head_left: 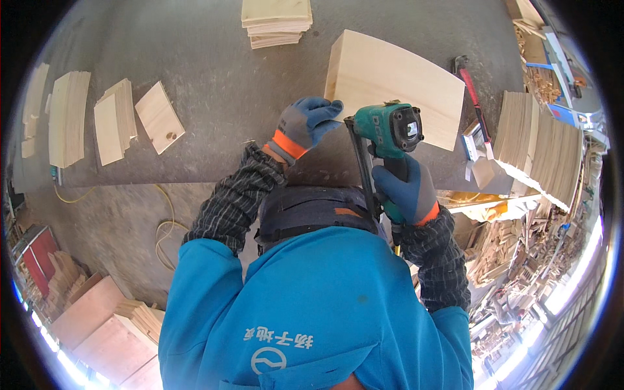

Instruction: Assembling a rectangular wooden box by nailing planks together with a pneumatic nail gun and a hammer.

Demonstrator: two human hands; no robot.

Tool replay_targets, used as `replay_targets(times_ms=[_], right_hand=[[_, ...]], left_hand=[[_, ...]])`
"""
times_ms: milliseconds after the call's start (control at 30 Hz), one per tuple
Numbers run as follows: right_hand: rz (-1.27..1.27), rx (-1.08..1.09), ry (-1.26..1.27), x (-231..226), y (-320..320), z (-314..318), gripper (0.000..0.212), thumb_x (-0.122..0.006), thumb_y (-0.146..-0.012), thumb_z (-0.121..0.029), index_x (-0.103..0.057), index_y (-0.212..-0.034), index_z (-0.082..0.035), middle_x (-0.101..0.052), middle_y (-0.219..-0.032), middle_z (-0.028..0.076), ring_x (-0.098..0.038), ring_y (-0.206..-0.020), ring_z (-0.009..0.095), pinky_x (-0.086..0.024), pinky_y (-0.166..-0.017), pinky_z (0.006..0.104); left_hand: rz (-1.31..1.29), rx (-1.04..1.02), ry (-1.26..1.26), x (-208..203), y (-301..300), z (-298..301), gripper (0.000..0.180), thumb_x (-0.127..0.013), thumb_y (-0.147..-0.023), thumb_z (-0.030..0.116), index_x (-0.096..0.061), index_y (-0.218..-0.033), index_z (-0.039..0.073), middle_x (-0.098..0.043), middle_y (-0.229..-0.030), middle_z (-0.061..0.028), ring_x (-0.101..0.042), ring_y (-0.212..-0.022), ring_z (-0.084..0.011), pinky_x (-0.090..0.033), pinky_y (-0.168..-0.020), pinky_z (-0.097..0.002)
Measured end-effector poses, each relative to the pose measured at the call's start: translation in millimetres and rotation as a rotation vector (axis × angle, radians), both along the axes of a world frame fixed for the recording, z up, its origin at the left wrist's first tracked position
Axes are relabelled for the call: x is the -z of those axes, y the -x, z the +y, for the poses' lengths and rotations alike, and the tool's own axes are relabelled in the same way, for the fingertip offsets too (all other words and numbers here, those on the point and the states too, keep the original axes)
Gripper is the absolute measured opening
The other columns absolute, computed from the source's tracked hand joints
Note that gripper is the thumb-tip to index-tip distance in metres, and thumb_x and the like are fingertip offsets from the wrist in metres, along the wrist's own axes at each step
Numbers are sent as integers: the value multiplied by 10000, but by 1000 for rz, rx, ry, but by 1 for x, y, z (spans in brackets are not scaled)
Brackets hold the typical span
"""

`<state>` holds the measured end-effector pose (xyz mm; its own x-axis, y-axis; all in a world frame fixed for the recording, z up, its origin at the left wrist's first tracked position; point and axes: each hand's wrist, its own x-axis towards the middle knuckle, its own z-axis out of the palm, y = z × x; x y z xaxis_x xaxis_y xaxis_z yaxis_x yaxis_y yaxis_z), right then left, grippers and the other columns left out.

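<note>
My right hand [411,188], in a blue and grey glove with an orange cuff, is wrapped round the grip of a teal and black nail gun [383,127]. The gun's head lies over the near edge of a pale wooden box [396,81], so its tip and that edge are partly hidden. At the box's near left corner, my gloved left hand [307,123] has its thumb and fingers closed against the wood. The box rests on a dark grey worktable [214,58] with its broad pale face upward.
A hammer [478,104] with a red and black handle lies right of the box. Wood panel stacks stand at the far edge [277,19], the left [69,117] and the right [539,143]. One loose board [159,118] lies left. A yellow hose [170,221] trails over the floor.
</note>
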<state>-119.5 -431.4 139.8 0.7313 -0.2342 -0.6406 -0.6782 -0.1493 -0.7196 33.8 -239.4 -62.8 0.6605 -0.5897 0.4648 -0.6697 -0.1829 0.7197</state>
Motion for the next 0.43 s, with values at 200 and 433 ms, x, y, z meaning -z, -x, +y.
replay_targets(times_ms=[200, 433], right_hand=[[3, 5, 19, 1, -11, 10, 375, -737, -932, -255, -728, -1183, 24, -770, -999, 100, -681, -925, 136, -558, -844, 345], [32, 22, 27, 12, -10, 16, 393, -743, -928, -271, -732, -1190, 23, -775, -991, 122, -693, -922, 145, -560, -840, 346]], left_hand=[[41, 12, 0, 3, -2, 1, 400, -883, -824, 168, -791, -1209, 117, -777, -1073, -117, -745, -930, -317, -622, -793, -419], [122, 23, -22, -2, 0, 4, 394, -870, -836, 162, -790, -1220, 125, -781, -1096, -127, -742, -969, -329, -619, -837, -429]])
